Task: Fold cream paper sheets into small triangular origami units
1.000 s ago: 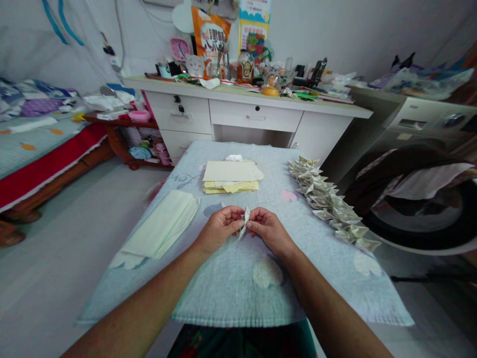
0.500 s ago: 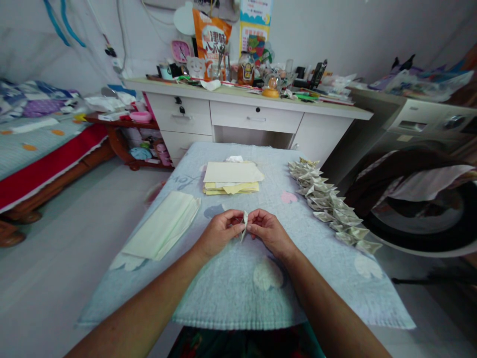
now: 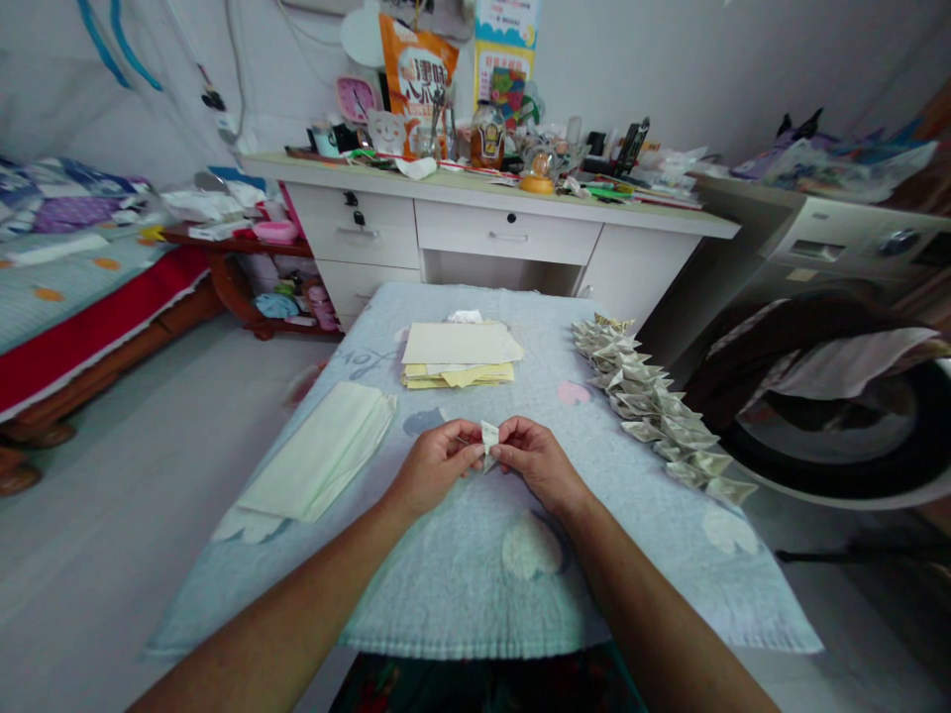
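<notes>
A small folded paper piece (image 3: 489, 436) is pinched between my two hands above the middle of the cloth-covered table (image 3: 475, 564). My left hand (image 3: 444, 460) grips its left side with thumb and fingertips. On the other side my right hand (image 3: 536, 458) has thumb and fingers closed on it. Part of the paper is hidden behind the fingertips. Along the table's right side runs a cluster of pointed folded paper pieces (image 3: 643, 396). Beyond my hands lies a stack of cream and yellow paper sheets (image 3: 462, 345). Pale green sheets (image 3: 316, 456) lie to the left.
A white desk (image 3: 512, 233) crowded with jars, a clock and an orange bag stands behind the table. To the right is a washing machine (image 3: 839, 257) with its door open and cloth hanging out. A bed (image 3: 89, 287) is at the left.
The paper piece between my fingertips has opened wider and shows more of its face; my fingers have parted slightly around it. The view has shifted a little.
</notes>
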The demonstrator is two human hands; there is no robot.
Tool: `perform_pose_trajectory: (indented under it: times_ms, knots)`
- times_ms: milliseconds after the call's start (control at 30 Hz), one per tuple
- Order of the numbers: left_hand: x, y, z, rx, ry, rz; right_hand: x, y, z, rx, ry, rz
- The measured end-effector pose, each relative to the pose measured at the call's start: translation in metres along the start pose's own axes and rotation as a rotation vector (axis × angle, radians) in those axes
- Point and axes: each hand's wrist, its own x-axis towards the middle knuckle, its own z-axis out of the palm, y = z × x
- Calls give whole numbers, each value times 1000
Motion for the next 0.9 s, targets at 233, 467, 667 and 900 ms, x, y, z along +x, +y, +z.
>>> perform_pose_trajectory:
  times_ms: [233, 467, 667, 900]
  knots:
    - [3, -4, 1, -107, 1, 5, -1, -1, -1, 18, 11, 4]
    - [4, -4, 1, -163, -1, 5, -3, -4, 0, 49, -16, 4]
    - [4, -8, 1, -187, -6, -1, -3, -3, -1, 46, -27, -4]
    - [3, -6, 2, -177, 15, 2, -5, -4, 0, 55, -16, 3]
